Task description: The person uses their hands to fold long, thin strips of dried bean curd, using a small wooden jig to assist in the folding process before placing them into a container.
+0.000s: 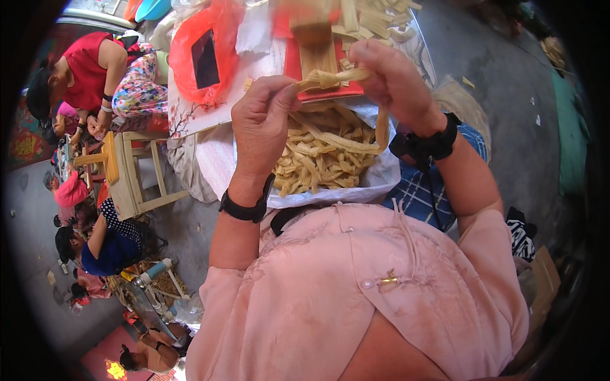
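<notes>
A pale yellow, flat fibrous strip is stretched between my two hands, with a knot or fold in its middle. Its exact material I cannot tell. My left hand pinches one end between thumb and fingers. The fingers of my right hand are closed at the other end, and a length of strip hangs in a loop below them. Beneath both hands lies a heap of similar strips, many of them folded or knotted, in a white bag on my lap.
A white table stands ahead, bearing a red plastic bag with a dark phone-like rectangle, a wooden block and more strips. Wooden stools stand at left, where several people sit; one wears a red top.
</notes>
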Tool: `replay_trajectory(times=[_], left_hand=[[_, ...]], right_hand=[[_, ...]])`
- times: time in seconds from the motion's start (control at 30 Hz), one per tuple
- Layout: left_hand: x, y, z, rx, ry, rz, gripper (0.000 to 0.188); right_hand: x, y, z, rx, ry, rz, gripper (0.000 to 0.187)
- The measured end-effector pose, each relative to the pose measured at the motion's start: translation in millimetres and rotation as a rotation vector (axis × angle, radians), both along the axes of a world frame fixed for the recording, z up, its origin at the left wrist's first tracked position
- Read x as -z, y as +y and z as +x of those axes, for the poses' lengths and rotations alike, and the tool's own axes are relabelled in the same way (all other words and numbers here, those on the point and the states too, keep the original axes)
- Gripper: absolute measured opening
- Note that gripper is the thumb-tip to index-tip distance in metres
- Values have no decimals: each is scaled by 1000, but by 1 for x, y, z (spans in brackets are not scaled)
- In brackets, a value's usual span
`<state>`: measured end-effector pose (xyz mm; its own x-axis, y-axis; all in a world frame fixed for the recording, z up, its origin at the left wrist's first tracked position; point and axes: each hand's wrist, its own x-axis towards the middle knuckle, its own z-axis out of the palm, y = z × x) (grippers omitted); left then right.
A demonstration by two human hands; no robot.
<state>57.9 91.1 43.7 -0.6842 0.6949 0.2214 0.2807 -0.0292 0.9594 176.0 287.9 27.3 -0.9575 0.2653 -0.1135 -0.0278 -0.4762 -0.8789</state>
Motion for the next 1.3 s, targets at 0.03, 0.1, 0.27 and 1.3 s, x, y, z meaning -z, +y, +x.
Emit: replay_trajectory(times=[0.03, 0.1, 0.27, 1.3], left_hand=[[0, -1, -2, -15, 14, -13, 7], [0, -4, -6, -29, 186, -103, 11], [0, 5, 9, 18, 654, -314, 23], [56, 54, -68, 123, -115, -206, 19]], right_hand=[[-4, -8, -1, 13, 13, 39, 21], [1, -15, -3, 1, 29, 54, 14], [18, -30, -11, -133, 49, 219, 12], [39, 0, -51, 288, -23, 616, 17]])
